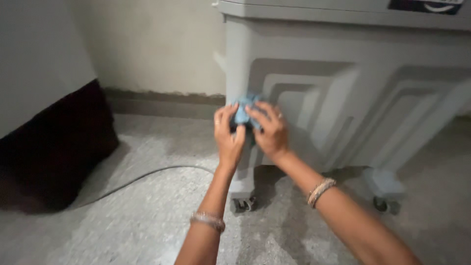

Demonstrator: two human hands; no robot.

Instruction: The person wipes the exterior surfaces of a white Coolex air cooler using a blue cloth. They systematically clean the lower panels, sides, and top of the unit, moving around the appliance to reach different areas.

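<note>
- Floor (147, 216): grey speckled stone, dim even light.
- Wall (157, 44): plain off-white, with a dark skirting strip (162, 95) at its base.
- Dark panel (54, 147): stands at left.
- Grey cable (142, 177): lies curved across floor.

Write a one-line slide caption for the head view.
Left hand and right hand bunch a blue cloth against a grey wheeled appliance.

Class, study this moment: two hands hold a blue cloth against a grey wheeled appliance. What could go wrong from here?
1. The grey plastic appliance stands on small caster wheels; pressing the crumpled blue cloth on it might roll it.
2. The grey cable lying across the speckled floor could snag a foot.
</note>
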